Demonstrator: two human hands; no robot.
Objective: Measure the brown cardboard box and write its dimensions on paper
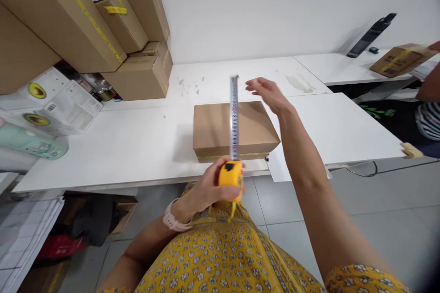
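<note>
My left hand [213, 185] is closed around a yellow tape measure [231, 178], held in front of my body at the table's near edge. Its blade [234, 119] is pulled out and points away from me, over a closed brown cardboard box [216, 123]. The blade's metal end tip reaches past the far side of the box. My right hand [270, 94] is just right of that tip, fingers apart, holding nothing and not touching the blade. Yellow tape runs along the near side of the box, which lies flat on the white table [137, 146].
Cardboard boxes [144, 73] are stacked at the left, beside a white carton with avocado pictures [65, 105] and a mint-green bottle [37, 142]. A paper sheet [285, 165] overhangs the table. At right are a black bottle [371, 34] and another person's arm [429, 78] near a taped box [395, 60].
</note>
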